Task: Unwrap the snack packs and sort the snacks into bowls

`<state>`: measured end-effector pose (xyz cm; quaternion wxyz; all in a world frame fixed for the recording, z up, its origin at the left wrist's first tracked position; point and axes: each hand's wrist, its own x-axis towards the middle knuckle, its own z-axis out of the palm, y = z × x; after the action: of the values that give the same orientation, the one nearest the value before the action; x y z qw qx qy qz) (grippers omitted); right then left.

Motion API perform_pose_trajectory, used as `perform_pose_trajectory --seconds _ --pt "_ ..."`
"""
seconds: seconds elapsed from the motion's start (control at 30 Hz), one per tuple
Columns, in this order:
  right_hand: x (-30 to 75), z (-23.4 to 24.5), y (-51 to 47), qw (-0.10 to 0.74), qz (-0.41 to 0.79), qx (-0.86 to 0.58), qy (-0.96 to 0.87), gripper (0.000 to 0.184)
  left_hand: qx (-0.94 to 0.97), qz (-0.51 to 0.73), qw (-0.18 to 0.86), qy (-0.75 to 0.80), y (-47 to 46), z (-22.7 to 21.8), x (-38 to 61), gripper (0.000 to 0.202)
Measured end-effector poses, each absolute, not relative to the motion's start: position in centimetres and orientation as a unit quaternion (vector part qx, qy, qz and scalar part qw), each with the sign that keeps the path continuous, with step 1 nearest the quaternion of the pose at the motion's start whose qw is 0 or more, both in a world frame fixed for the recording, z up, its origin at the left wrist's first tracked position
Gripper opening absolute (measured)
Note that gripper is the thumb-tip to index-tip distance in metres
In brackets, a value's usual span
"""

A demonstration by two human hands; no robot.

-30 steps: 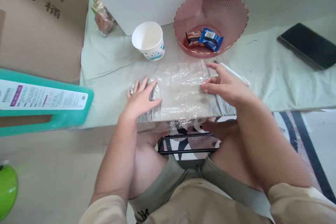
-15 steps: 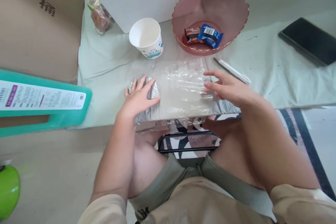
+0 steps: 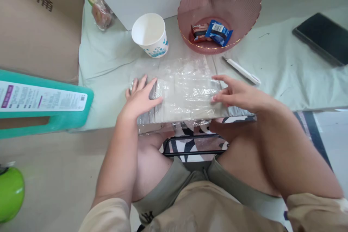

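A crinkled clear plastic sheet (image 3: 187, 90) lies over the pale green cloth, and part of it hangs past the table's front edge. My left hand (image 3: 141, 96) rests on its left side with the fingers spread and the thumb pointing right. At the sheet's right side is my right hand (image 3: 239, 92), its fingers apart and their tips at the plastic. I cannot tell whether those tips press on it. A white pen (image 3: 241, 70) lies just beyond my right hand. Behind the sheet stands a white paper cup (image 3: 150, 36) with blue print.
A pink ribbed bowl (image 3: 244, 11) holds a blue packet (image 3: 219, 33) and a brown packet (image 3: 200, 32). To the right lies a black phone (image 3: 323, 38). On the left are a teal container (image 3: 73, 117), a cardboard box (image 3: 40, 40) and a bagged fruit (image 3: 101, 14).
My right hand has shifted slightly right along the sheet's edge. My left hand stays spread on the plastic. The whole view has moved a little.
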<state>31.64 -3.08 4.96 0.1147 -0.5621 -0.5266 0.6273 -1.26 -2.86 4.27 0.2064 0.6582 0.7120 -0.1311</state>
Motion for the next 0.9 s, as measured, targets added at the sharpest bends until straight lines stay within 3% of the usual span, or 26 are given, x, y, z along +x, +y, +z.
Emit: perform_pose_trajectory --seconds 0.13,0.27,0.37,0.47,0.53,0.67,0.9 --pt "31.6 4.6 -3.3 0.059 0.604 -0.539 -0.584 0.083 0.659 -0.129 0.204 0.713 -2.8 4.2 -1.2 0.084" --pt "32.3 4.6 -3.4 0.018 0.513 -0.605 -0.608 0.074 0.660 -0.121 0.213 0.711 -2.8 4.3 -1.2 0.085" --pt "33.1 4.5 -3.8 0.097 0.343 -0.640 -0.681 0.059 0.665 -0.112 0.215 0.706 -2.7 4.3 -1.3 0.084" --pt "32.6 3.9 -4.8 0.173 0.277 -0.478 -0.816 0.050 0.672 -0.096 0.214 0.702 -2.7 4.3 -1.4 0.084" --pt "31.4 3.3 -5.7 0.136 0.269 -0.370 -0.879 0.052 0.675 -0.088 0.210 0.702 -2.7 4.4 -1.4 0.085" --pt "28.9 2.4 -6.9 0.027 0.245 -0.324 -0.913 0.050 0.677 -0.065 0.196 0.706 -2.8 4.8 -1.5 0.089" --pt "28.7 1.3 -7.1 -0.024 0.215 -0.339 -0.916 0.088 0.691 0.017 0.233 0.684 -2.4 5.2 -3.2 0.083"
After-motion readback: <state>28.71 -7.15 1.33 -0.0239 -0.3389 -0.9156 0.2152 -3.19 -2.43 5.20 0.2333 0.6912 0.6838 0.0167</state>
